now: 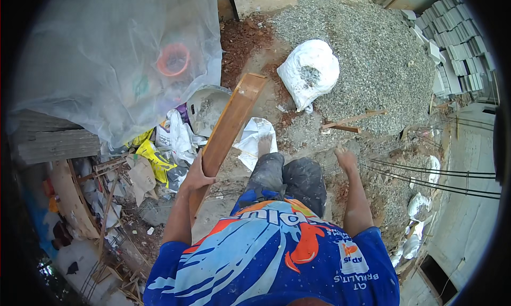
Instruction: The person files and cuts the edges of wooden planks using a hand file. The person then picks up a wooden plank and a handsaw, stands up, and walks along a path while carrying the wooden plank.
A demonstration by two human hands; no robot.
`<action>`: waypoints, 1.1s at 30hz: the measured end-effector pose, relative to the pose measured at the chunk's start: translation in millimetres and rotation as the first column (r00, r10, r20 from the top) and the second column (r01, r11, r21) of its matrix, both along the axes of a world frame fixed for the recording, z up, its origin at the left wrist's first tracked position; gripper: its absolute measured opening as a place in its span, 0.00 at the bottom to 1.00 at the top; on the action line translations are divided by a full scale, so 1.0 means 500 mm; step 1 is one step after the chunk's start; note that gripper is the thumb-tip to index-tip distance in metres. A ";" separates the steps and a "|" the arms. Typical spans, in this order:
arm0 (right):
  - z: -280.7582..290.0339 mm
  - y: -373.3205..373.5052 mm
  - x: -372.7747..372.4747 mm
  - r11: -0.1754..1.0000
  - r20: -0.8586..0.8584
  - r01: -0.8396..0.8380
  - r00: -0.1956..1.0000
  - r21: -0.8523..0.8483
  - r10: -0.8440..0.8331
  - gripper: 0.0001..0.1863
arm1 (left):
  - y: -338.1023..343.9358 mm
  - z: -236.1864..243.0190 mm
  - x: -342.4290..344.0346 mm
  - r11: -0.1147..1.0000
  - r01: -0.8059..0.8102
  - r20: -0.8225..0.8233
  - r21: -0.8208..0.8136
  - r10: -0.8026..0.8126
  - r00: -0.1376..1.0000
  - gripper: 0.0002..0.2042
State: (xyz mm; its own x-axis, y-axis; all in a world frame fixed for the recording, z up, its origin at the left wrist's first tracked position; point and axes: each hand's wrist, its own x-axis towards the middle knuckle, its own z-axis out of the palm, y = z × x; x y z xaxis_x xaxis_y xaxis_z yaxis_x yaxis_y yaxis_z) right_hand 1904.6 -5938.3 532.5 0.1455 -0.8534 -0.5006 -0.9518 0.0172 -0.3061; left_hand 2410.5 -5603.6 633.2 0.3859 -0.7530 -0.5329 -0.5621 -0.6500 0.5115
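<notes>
A long brown wooden beam (226,130) slants across the view, its far end raised toward the upper right and its near end beside my body. My left hand (198,177) grips it near the lower end, with fingers wrapped on its edge. Empty, my right hand (346,159) hangs out to the right, its fingers loosely bent and apart from anything. Partly behind the beam lies a round grey mortar tub (205,111). One bare foot shows on a white sack (258,133) on the ground.
A full white sack (308,74) stands by a gravel heap (372,61). Short wood strips (354,122) lie on the right, near thin steel bars (431,175). Plastic sheeting (117,50) hangs upper left above bags and scrap. Grey blocks (460,45) are stacked far right.
</notes>
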 end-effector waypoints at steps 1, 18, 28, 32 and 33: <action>0.051 -0.033 0.055 0.985 -0.049 0.083 0.996 0.152 -0.076 0.30 | -0.007 0.022 0.007 0.997 -0.073 -0.198 0.007 0.073 0.977 0.63; -0.195 -0.112 0.012 0.723 -0.036 0.243 0.957 0.647 -0.289 0.20 | -0.212 0.107 -0.040 0.825 -0.325 -0.704 0.462 0.564 0.432 0.50; -0.060 -0.397 0.171 0.736 0.165 0.119 0.939 0.666 -0.301 0.16 | -0.364 0.138 0.060 0.829 -0.451 -0.737 0.330 0.525 0.426 0.53; -0.033 -0.517 0.259 0.832 0.134 0.051 0.980 0.552 -0.149 0.20 | -0.439 0.112 0.095 0.918 -0.364 -0.469 0.158 0.394 0.791 0.60; -0.029 -0.545 0.286 0.849 0.086 0.023 0.993 0.528 -0.081 0.22 | -0.442 0.092 0.107 0.931 -0.339 -0.368 0.133 0.364 0.856 0.62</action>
